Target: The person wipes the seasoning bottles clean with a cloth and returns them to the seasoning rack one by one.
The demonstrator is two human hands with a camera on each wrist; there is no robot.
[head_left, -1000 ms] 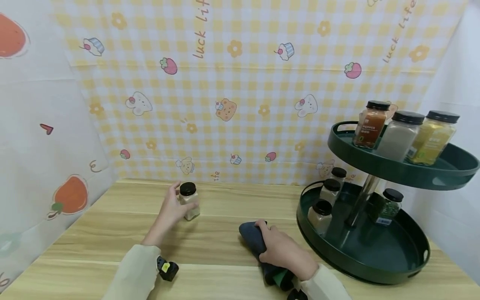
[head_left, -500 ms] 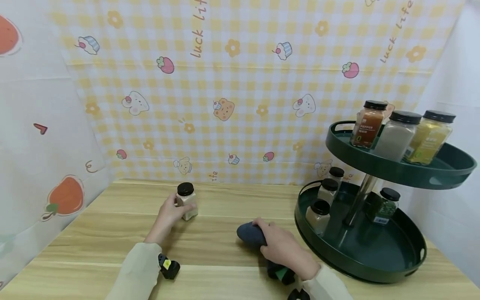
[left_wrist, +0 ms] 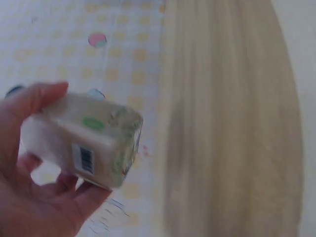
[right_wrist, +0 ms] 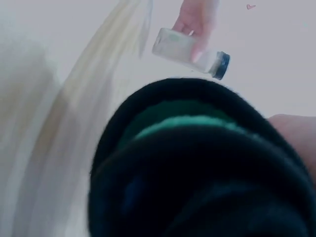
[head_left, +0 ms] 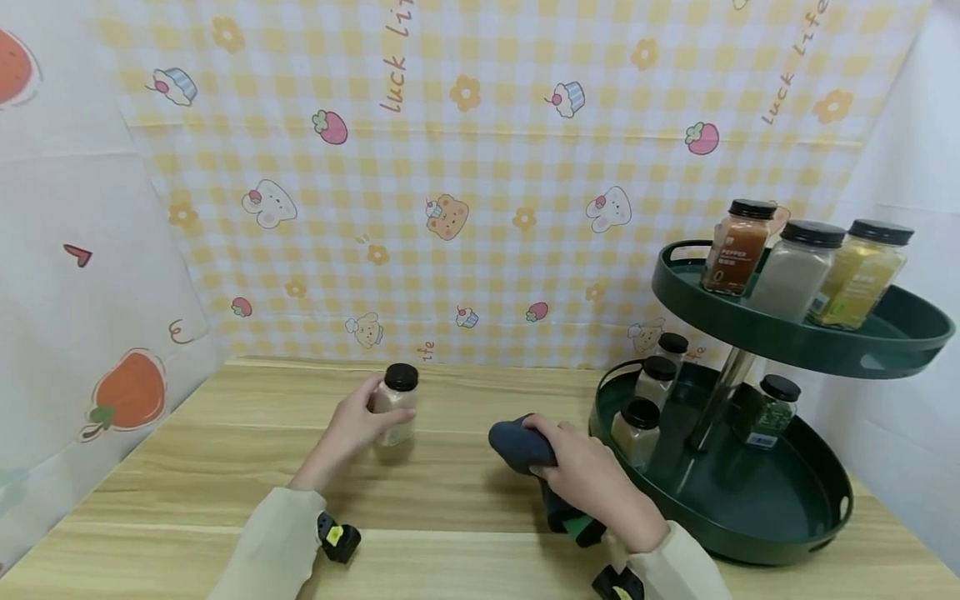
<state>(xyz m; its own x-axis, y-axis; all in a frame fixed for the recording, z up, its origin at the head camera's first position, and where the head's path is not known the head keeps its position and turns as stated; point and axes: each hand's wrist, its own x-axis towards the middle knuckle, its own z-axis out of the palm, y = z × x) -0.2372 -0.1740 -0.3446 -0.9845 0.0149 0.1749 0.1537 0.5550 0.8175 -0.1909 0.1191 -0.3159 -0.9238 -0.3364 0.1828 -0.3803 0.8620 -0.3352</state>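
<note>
My left grip [head_left: 356, 422] is clamped round a pale jar [head_left: 396, 398]; over the last half second it has shifted rightward, seemingly just off the counter [head_left: 450, 500]. My right grip [head_left: 588, 473], closed on a dark cloth [head_left: 519, 445], has also moved right. Jar and cloth stay apart; I judge both free to be worked. Rightward stands the green rack [head_left: 750, 535].
</note>
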